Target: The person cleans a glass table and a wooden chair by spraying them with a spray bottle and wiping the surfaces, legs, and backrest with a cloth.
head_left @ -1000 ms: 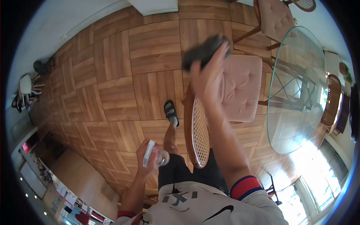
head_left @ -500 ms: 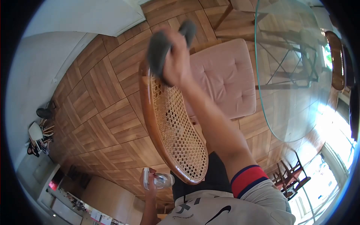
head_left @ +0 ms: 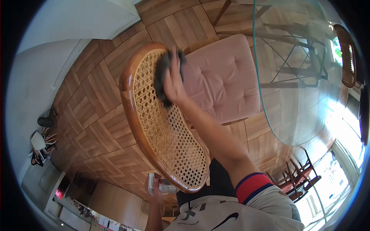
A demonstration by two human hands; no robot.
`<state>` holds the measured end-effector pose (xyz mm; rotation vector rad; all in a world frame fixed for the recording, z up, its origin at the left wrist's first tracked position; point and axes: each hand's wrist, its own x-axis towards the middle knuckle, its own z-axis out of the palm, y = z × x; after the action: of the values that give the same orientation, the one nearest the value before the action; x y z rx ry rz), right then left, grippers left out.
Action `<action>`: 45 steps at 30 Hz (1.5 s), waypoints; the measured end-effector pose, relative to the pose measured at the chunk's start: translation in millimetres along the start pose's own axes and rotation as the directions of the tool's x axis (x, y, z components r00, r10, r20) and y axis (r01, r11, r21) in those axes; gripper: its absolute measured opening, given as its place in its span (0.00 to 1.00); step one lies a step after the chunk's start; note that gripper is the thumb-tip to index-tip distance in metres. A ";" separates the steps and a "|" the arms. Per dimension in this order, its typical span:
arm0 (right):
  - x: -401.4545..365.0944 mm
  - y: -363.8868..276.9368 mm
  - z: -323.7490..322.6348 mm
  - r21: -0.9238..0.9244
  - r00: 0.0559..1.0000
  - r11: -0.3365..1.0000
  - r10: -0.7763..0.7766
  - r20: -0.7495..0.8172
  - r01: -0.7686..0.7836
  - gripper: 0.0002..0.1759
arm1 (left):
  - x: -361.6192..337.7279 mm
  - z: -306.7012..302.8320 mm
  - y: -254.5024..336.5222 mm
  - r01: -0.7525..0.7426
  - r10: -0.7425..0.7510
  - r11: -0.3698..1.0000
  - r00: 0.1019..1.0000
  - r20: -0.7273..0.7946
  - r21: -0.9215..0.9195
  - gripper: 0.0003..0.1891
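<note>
A chair backrest of woven cane [head_left: 178, 148] in a glossy brown wooden frame stands in the middle of the view. My right hand [head_left: 174, 86] presses a dark grey cloth [head_left: 162, 73] against the upper part of the cane; both are somewhat blurred. My left hand [head_left: 155, 188], low and left of the backrest, is wrapped round a clear spray bottle [head_left: 166, 188] with a white spray head. The backrest's lower edge overlaps part of the bottle. Just right of the cloth is the chair's pink tufted seat cushion [head_left: 221, 82].
A glass tabletop [head_left: 285, 115] with a greenish edge lies to the right, with chair parts showing through it. Red-seated chairs [head_left: 295, 179] stand by the bright window at lower right. Wooden parquet floor [head_left: 98, 111] surrounds the chair, and a white wall [head_left: 42, 84] rises on the left.
My right hand and the cloth have come down from the top of the backrest onto its cane. More of the backrest's upper frame shows. My left hand still holds the spray bottle.
</note>
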<state>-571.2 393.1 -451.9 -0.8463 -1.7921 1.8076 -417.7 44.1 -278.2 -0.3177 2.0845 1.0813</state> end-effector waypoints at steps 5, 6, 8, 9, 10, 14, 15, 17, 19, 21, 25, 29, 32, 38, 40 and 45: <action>5.9 4.3 1.1 0.061 0.996 0.994 -0.084 -0.027 0.086 0.40 | -0.5 0.7 -0.3 -0.003 0.003 1.000 0.999 -0.037 -0.026 0.13; -29.3 2.4 -4.4 -0.034 0.994 0.996 -0.084 0.064 0.087 0.41 | -0.5 -1.0 -9.1 -0.014 0.013 1.000 0.999 -0.029 -0.027 0.13; -116.4 1.4 -21.1 -0.123 0.959 0.976 -0.146 0.244 0.180 0.44 | -2.2 4.8 -7.3 -0.030 0.028 0.999 0.999 -0.039 -0.046 0.13; -154.1 -7.9 -31.8 -0.128 0.931 0.979 -0.103 0.350 0.157 0.47 | -3.8 8.0 4.8 -0.039 0.038 0.999 0.999 -0.015 -0.030 0.12; -185.7 -20.9 -40.0 -0.195 0.902 0.967 -0.065 0.426 0.162 0.48 | -3.8 10.7 11.0 -0.047 0.047 0.999 0.999 0.004 -0.013 0.12; -138.1 -70.3 -29.0 -0.219 0.802 0.934 -0.103 0.589 0.281 0.53 | -16.1 12.7 -11.8 -0.017 0.014 0.996 0.999 -0.039 -0.088 0.11; -97.6 -87.3 -12.6 -0.177 0.873 0.937 -0.197 0.446 0.301 0.54 | -18.2 14.7 -11.1 -0.022 0.017 0.994 0.999 -0.047 -0.107 0.11; -32.4 -106.6 18.2 -0.145 0.929 0.926 -0.320 0.187 0.349 0.57 | -27.2 17.9 -15.9 -0.004 -0.010 0.988 0.996 -0.090 -0.157 0.13; -3.1 -116.7 38.6 -0.245 0.930 0.897 -0.360 0.079 0.368 0.58 | -35.7 11.4 -36.9 -0.005 -0.015 0.982 0.995 -0.102 -0.188 0.14; 11.9 -137.5 44.8 -0.328 0.968 0.911 -0.243 0.067 0.251 0.57 | -48.4 14.4 -50.9 -0.003 -0.027 0.971 0.992 -0.121 -0.238 0.15; 17.5 -136.0 66.5 -0.406 0.975 0.889 -0.223 0.021 0.212 0.56 | -59.2 10.7 -90.0 -0.041 0.002 0.954 0.991 -0.130 -0.296 0.14; -37.5 -145.9 65.3 -0.429 0.986 0.888 -0.140 0.092 0.167 0.55 | -60.4 5.2 -117.4 -0.124 0.103 0.934 0.991 -0.081 -0.335 0.13; -96.3 -123.1 56.1 -0.491 0.964 0.842 -0.115 0.238 0.222 0.59 | -65.2 -3.4 -137.6 -0.107 0.074 0.914 0.992 -0.097 -0.392 0.13; -254.8 -143.0 -8.7 -0.499 0.869 0.792 -0.076 0.489 0.350 0.55 | -86.2 -39.5 -178.0 -0.221 0.185 0.898 0.974 -0.128 -0.381 0.11; -312.1 -140.4 -34.3 -0.552 0.906 0.819 0.103 0.410 0.157 0.53 | -93.6 -50.7 -192.4 -0.186 0.153 0.924 0.981 -0.121 -0.333 0.11; -333.2 -120.8 -74.5 -0.389 0.860 0.898 0.023 0.511 0.207 0.44 | -98.5 -51.3 -207.7 -0.180 0.157 0.961 0.980 -0.123 -0.208 0.13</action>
<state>-295.5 219.7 -293.6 -0.4242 -2.5931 1.6906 -268.1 -134.5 -312.7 -0.3137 2.1184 1.4292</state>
